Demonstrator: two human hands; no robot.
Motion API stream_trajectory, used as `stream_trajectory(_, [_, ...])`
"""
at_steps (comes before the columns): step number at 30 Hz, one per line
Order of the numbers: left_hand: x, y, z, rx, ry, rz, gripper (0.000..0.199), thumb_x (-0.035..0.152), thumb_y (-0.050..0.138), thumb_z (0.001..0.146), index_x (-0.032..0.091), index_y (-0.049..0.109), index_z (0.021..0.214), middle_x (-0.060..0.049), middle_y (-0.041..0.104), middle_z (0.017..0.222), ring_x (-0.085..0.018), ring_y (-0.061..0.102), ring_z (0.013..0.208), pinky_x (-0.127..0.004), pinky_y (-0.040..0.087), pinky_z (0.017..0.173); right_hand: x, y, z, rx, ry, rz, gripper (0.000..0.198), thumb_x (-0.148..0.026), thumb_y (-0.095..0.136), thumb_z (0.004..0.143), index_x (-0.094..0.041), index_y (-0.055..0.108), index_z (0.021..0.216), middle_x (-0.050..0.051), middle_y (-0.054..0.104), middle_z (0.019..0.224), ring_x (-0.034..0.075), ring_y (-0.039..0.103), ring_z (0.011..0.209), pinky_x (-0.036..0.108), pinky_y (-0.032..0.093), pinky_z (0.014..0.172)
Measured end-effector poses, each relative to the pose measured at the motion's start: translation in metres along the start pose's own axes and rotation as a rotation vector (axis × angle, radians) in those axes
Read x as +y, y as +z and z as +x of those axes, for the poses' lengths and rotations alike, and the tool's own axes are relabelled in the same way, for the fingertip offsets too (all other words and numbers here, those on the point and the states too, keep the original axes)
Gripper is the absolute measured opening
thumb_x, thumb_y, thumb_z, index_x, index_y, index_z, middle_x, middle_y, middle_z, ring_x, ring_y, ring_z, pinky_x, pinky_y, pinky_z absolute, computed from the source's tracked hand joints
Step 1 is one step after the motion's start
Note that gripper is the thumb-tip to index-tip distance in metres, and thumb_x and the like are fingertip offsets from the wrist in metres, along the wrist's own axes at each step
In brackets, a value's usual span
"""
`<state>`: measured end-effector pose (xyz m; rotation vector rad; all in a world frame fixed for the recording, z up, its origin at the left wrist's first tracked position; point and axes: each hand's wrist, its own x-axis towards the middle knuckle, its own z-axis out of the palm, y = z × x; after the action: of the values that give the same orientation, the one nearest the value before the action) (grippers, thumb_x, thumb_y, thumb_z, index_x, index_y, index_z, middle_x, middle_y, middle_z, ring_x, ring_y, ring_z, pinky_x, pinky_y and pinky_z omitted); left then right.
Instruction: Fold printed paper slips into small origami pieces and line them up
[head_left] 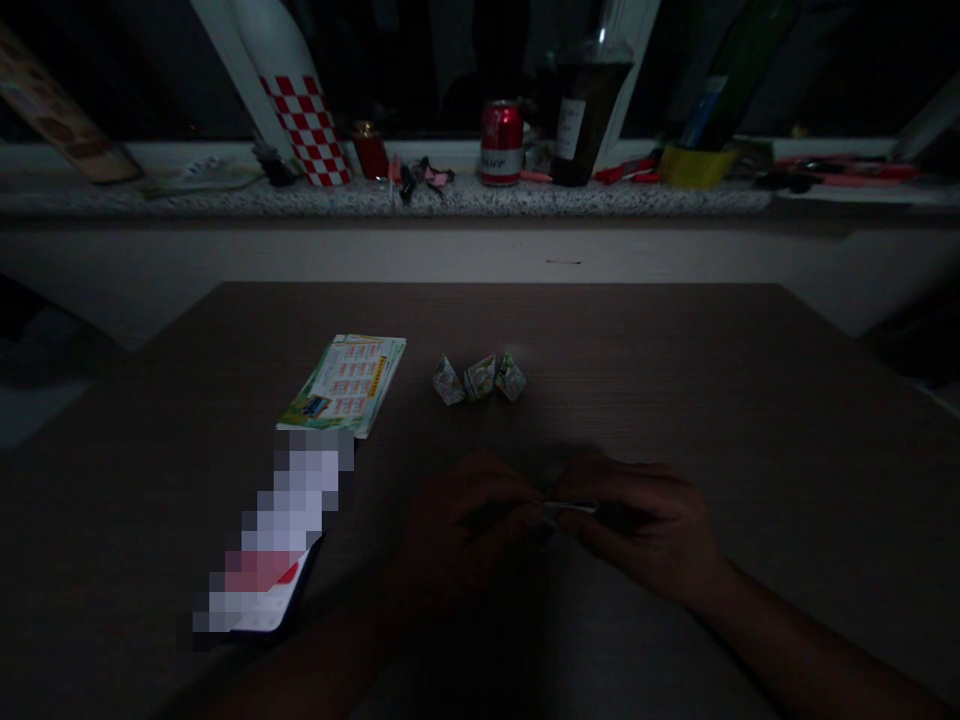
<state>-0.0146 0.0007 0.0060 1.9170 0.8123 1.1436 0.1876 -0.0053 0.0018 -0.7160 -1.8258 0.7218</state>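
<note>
Near the front middle of the table, my left hand [480,525] and my right hand [645,515] meet fingertip to fingertip. Both are closed in a pinch on a small folded piece of paper [574,507], seen nearly edge-on as a pale strip. Its far end and most of its faces are hidden by my fingers and the dim light. Beyond my hands, three small folded paper shapes [480,378] stand in a row, close together. To their left lies a stack of printed calendar cards [345,385], green and white.
A lit phone [270,605], its screen partly blurred, lies left of my left arm on the dark wooden table [652,350]. Behind, a stone windowsill [450,205] holds a red can [502,143], a checkered bottle [307,130], a dark cup [589,120] and a green bottle [731,85].
</note>
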Motion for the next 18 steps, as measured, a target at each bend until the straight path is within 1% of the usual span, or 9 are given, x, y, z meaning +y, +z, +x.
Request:
stream_trajectory(4, [-0.0012,0.0002,-0.0004,0.011,0.027,-0.022,0.006,0.016,0.065,0.083,0.016,0.071,0.086,-0.005,0.068,0.079,-0.015,0.064,0.076,-0.026,0.051,0.068,0.0002,0.0003,-0.0005,-0.005,0.01,0.004,0.016,-0.008,0.07,0.077,-0.015,0.071,0.091,0.006,0.073,0.074,0.017,0.068,0.066,0.03,0.055,0.059])
stream_trajectory(9, [-0.0019,-0.0007,-0.0007,0.0,0.047,0.012,0.007,0.017,0.064,0.084,0.017,0.07,0.088,-0.005,0.069,0.082,-0.015,0.064,0.078,-0.026,0.051,0.069,-0.0002,0.0006,0.0003,0.005,0.0,-0.001,0.014,-0.01,0.069,0.079,-0.016,0.072,0.092,0.006,0.073,0.074,0.018,0.068,0.067,0.031,0.056,0.061])
stream_trajectory(13, [-0.002,-0.001,-0.0002,0.0,0.093,0.041,0.009,0.016,0.062,0.086,0.018,0.069,0.09,-0.005,0.07,0.083,-0.015,0.065,0.08,-0.027,0.052,0.072,-0.0002,-0.0001,0.0007,0.004,-0.001,-0.008,0.019,-0.009,0.07,0.078,-0.017,0.072,0.094,0.007,0.075,0.077,0.019,0.069,0.068,0.032,0.057,0.061])
stream_trajectory(18, [-0.0042,-0.0007,0.0001,0.021,0.165,0.06,0.013,0.014,0.06,0.087,0.019,0.069,0.094,-0.004,0.071,0.084,-0.016,0.065,0.081,-0.028,0.052,0.074,0.0014,-0.0003,0.0018,0.017,-0.013,0.07,0.019,-0.009,0.07,0.078,-0.018,0.073,0.095,0.008,0.076,0.081,0.021,0.071,0.075,0.036,0.058,0.067])
